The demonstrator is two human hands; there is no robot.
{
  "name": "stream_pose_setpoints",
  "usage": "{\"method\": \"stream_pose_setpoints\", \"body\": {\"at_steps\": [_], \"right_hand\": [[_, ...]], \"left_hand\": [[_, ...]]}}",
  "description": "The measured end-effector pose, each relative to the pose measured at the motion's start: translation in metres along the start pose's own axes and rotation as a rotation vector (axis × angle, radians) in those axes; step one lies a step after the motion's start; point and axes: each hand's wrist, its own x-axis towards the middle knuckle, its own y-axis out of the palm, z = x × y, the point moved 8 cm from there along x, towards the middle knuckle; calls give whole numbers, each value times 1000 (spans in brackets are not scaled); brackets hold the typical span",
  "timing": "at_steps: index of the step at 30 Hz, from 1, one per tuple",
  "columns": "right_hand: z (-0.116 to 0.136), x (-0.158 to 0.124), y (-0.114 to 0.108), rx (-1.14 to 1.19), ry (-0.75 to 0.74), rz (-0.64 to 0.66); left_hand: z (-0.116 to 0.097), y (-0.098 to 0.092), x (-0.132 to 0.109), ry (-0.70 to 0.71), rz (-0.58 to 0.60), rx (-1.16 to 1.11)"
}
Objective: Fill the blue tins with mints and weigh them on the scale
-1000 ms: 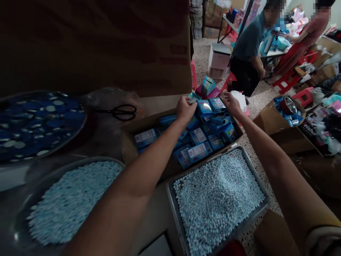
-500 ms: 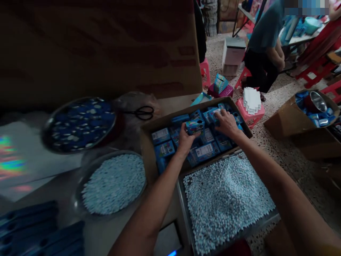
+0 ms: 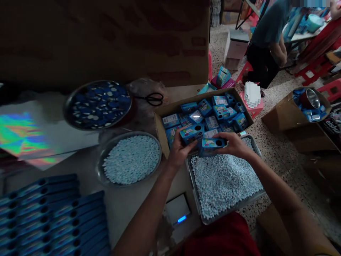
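Note:
My left hand (image 3: 179, 152) grips a small blue carton with a round hole (image 3: 191, 133). My right hand (image 3: 233, 145) grips a second small blue carton (image 3: 213, 143), also with a round hole in its side. Both hands hover over the near edge of a cardboard box (image 3: 159, 125) filled with several blue cartons. Just below them lies a metal tray (image 3: 196, 201) heaped with pale blue pellets.
A round bowl of pale blue pellets (image 3: 131, 158) and a pan of dark blue caps (image 3: 98, 104) sit to the left. Black scissors (image 3: 153, 98) lie behind. A small scale (image 3: 178, 210) glows near me. Flat blue cartons (image 3: 53, 217) are stacked bottom left. A person (image 3: 268, 42) sits beyond.
Both hands drew back from the far end of the box toward me, each lifting out a blue carton. The view tilted down and left.

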Motion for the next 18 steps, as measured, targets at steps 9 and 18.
{"method": "stream_pose_setpoints", "body": {"at_steps": [9, 18], "right_hand": [[-32, -59, 53, 193, 205, -66], [-103, -157, 136, 243, 452, -67]], "left_hand": [[46, 24, -100, -234, 290, -193], [133, 20, -203, -475, 361, 125]]}}
